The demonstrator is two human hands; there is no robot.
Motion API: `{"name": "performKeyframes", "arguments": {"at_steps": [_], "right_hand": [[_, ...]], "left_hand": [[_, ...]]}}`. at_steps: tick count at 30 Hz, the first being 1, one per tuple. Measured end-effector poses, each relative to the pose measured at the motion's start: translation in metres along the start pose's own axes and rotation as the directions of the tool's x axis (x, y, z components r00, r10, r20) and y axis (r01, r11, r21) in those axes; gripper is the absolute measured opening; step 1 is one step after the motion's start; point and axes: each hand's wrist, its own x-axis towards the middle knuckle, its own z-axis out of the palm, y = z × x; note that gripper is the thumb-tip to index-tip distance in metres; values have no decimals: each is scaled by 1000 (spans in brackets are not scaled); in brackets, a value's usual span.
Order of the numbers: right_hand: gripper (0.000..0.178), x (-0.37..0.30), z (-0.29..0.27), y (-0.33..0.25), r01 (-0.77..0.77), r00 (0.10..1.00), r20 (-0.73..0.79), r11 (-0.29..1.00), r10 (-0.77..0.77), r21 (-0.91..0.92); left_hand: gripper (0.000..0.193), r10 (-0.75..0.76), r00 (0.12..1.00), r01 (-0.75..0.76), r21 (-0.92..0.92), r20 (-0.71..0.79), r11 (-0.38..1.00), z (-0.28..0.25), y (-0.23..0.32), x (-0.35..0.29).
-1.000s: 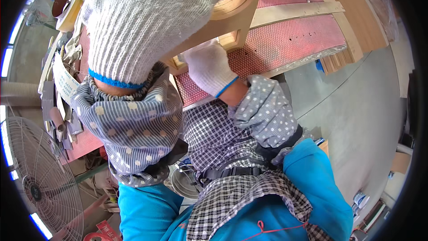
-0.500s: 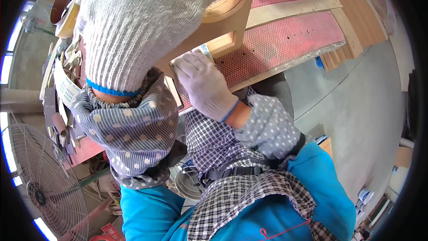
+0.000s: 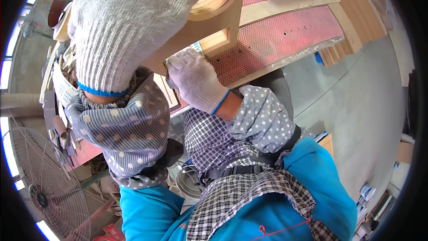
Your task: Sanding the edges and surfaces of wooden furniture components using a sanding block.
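A brown wooden panel [image 3: 213, 26] with a large rounded opening and a smaller rectangular one is tilted up over the red work surface [image 3: 276, 40]. My left hand [image 3: 129, 22], in a white knitted glove with a blue cuff, grips the panel from above, its thumb at the rounded opening. Below, my right hand [image 3: 196, 78], also gloved, has its fingers curled around a piece of sandpaper [image 3: 196, 47] with a pale printed back. It presses against the panel's lower edge, and the fingertips are partly hidden.
A pale wooden slat [image 3: 290, 8] crosses the red textured surface. Brown boards [image 3: 347, 9] are stacked at the far right. Abrasive sheets and scraps [image 3: 62, 85] pile up at the left, above a large wire fan [image 3: 42, 194]. A metal bucket [image 3: 187, 184] stands below the table.
Both hands and the panel have shifted slightly left in the picture. The fingers of my right hand are more curled over the sandpaper than before.
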Motion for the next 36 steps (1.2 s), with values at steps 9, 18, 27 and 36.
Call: {"name": "performKeyframes", "arguments": {"at_steps": [9,18,27,36], "right_hand": [[31,12,9,4,-59,996,-67,997,62,49],[23,-8,3,9,112,911,-402,994,-95,17],[26,-11,2,10,35,910,-412,999,-42,-25],[28,9,-13,29,-353,900,245,932,361,-77]], "left_hand": [[40,10,999,-7,96,-35,995,4,8,-3],[38,-70,997,71,-37,25,997,-2,0,-1],[36,13,1000,-12,25,-24,1000,3,-9,-1],[36,22,999,-21,14,-36,1000,16,-22,1]]}}
